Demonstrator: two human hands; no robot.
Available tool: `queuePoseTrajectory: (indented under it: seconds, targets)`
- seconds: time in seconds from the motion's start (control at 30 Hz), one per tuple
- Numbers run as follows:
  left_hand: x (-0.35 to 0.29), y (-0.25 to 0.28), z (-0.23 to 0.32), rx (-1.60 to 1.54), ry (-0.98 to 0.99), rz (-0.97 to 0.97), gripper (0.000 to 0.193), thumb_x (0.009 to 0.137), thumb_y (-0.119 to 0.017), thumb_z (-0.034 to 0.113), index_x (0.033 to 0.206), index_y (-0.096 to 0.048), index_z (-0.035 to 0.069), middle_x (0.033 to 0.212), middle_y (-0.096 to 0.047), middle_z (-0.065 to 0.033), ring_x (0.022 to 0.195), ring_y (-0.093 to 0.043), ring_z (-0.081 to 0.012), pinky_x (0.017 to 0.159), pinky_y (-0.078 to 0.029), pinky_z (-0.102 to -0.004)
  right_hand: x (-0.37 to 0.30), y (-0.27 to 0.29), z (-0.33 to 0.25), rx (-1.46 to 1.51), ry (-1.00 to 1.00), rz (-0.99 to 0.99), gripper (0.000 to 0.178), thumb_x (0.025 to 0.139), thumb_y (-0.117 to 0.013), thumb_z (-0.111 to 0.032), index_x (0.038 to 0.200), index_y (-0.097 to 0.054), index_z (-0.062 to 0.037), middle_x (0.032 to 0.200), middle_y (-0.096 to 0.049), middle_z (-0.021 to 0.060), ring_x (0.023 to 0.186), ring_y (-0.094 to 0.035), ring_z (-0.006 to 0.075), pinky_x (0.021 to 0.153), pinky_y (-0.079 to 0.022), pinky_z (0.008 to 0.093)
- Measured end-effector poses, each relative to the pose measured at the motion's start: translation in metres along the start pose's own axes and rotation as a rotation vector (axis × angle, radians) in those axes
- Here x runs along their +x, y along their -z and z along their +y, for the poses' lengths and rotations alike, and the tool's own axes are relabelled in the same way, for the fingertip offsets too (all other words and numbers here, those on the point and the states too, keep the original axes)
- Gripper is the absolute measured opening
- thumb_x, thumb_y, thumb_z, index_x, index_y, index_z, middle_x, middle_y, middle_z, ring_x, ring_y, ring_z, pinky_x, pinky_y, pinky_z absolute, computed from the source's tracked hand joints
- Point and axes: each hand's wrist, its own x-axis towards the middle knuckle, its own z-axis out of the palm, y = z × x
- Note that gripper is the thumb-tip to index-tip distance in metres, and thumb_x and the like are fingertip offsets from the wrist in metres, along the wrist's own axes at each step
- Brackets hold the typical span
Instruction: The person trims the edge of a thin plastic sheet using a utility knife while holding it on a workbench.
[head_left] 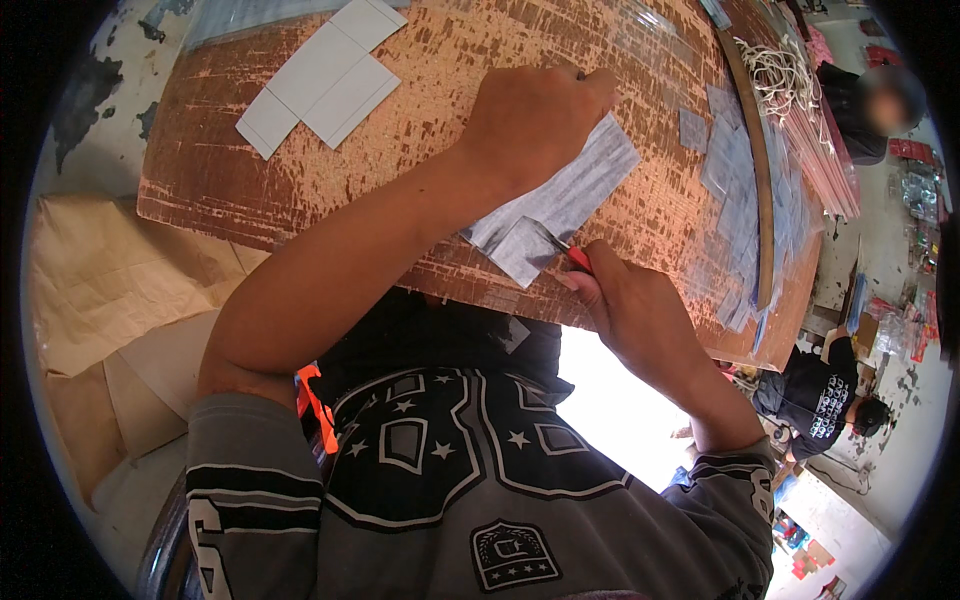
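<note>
A grey, streaked, film-like strip (590, 178) lies slantwise on the worn wooden table (420, 215), its lower end near the front edge. My left hand (540, 125) is closed in a fist over the strip's upper left side. A small dark bit shows by its fingers, but what they hold is hidden. In my right hand (635, 305) is a red-handled tool (579, 259) with a narrow dark metal end. That end rests on the strip's lower part, where a squarish darker patch shows. Whether the tool is a knife or scissors, I cannot tell.
A flat white card blank (325, 85) lies at the far left. Clear plastic pieces (735, 190) spread along the right side beside a wooden strip (758, 170). Pink rods with white cords (815, 130) lie beyond. Brown paper (110, 270) is left of the table; two people are at right.
</note>
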Motion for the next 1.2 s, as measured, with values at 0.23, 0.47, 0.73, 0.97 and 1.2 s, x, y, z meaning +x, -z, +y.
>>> queuePoseTrajectory:
  seconds: [0.23, 0.47, 0.73, 0.97, 1.2]
  targets:
    - [0.001, 0.002, 0.002, 0.025, 0.014, -0.013, 0.025, 0.106, -0.056, 0.035, 0.103, -0.068, 0.013, 0.082, -0.073, -0.0112, 0.073, -0.073, -0.0312, 0.061, -0.057, -0.0440, 0.003, 0.007, -0.002, -0.026, -0.007, -0.043, 0.035, 0.108, -0.053, -0.040, 0.108, -0.052, -0.0048, 0.062, -0.063, 0.0178, 0.060, -0.069, 0.0411, 0.051, -0.053, 0.0507]
    - [0.001, 0.000, -0.002, 0.028, -0.018, -0.015, 0.024, 0.105, -0.057, 0.036, 0.104, -0.068, 0.015, 0.082, -0.072, -0.0103, 0.073, -0.073, -0.0314, 0.061, -0.057, -0.0438, 0.004, 0.006, -0.002, -0.041, -0.021, -0.055, 0.033, 0.108, -0.055, -0.039, 0.105, -0.052, -0.0054, 0.064, -0.065, 0.0182, 0.062, -0.070, 0.0405, 0.052, -0.053, 0.0504]
    - [0.000, -0.002, -0.004, 0.012, -0.060, 0.026, 0.024, 0.104, -0.058, 0.037, 0.102, -0.067, 0.015, 0.082, -0.071, -0.0088, 0.071, -0.072, -0.0300, 0.059, -0.057, -0.0424, -0.004, 0.003, 0.000, -0.066, -0.044, -0.052, 0.034, 0.107, -0.057, -0.040, 0.105, -0.053, -0.0067, 0.065, -0.066, 0.0169, 0.060, -0.070, 0.0385, 0.050, -0.053, 0.0497]
    - [0.001, 0.002, -0.002, 0.024, -0.050, 0.013, 0.022, 0.104, -0.059, 0.036, 0.101, -0.066, 0.015, 0.082, -0.071, -0.0073, 0.071, -0.072, -0.0293, 0.060, -0.057, -0.0421, -0.009, 0.005, 0.004, -0.084, -0.040, -0.073, 0.034, 0.107, -0.056, -0.041, 0.106, -0.053, -0.0073, 0.061, -0.065, 0.0150, 0.056, -0.069, 0.0373, 0.047, -0.052, 0.0482]
    - [-0.001, 0.002, -0.004, -0.022, -0.091, 0.057, 0.022, 0.104, -0.059, 0.035, 0.105, -0.066, 0.014, 0.086, -0.071, -0.0080, 0.074, -0.072, -0.0300, 0.061, -0.057, -0.0428, -0.010, 0.004, 0.008, -0.054, -0.016, -0.051, 0.035, 0.107, -0.056, -0.042, 0.103, -0.053, -0.0073, 0.061, -0.065, 0.0147, 0.055, -0.069, 0.0376, 0.046, -0.052, 0.0477]
